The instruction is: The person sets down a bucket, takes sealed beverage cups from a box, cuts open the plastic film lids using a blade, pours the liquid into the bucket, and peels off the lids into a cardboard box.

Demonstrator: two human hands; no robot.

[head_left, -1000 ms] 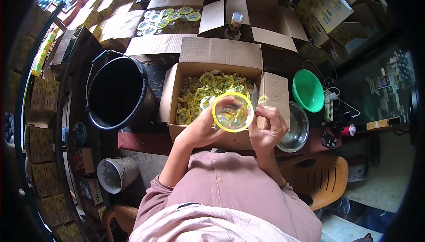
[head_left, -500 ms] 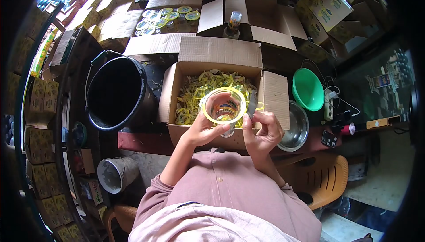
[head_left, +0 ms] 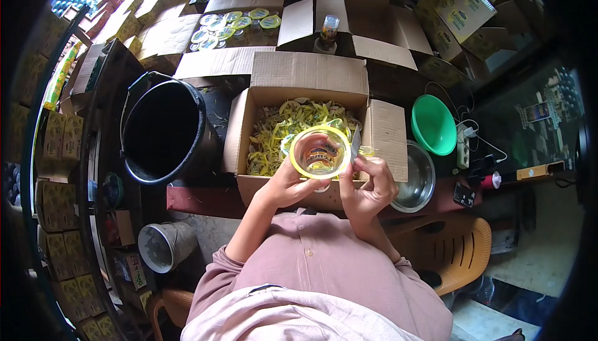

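A clear plastic cup point(head_left: 321, 153) with a yellow rim and printed lettering is held in my left hand point(head_left: 288, 185), its mouth facing up toward me. My right hand point(head_left: 372, 185) pinches a thin grey blade point(head_left: 355, 142) upright against the cup's right side. A thin yellow strip lies just behind the right fingertips. Beneath and beyond both hands stands an open cardboard box point(head_left: 309, 73) holding a heap of yellow-green strips point(head_left: 274, 130).
A black bucket point(head_left: 165, 130) stands left of the box, a grey bucket point(head_left: 163, 246) lower left. On the right are a green bowl point(head_left: 434, 125), a metal bowl point(head_left: 416, 179) and a power strip point(head_left: 463, 148). Behind, another box holds several lidded cups point(head_left: 232, 24).
The cup has tilted in my left hand, so its printed side now shows through the mouth. My right hand and the blade have shifted slightly beside the rim.
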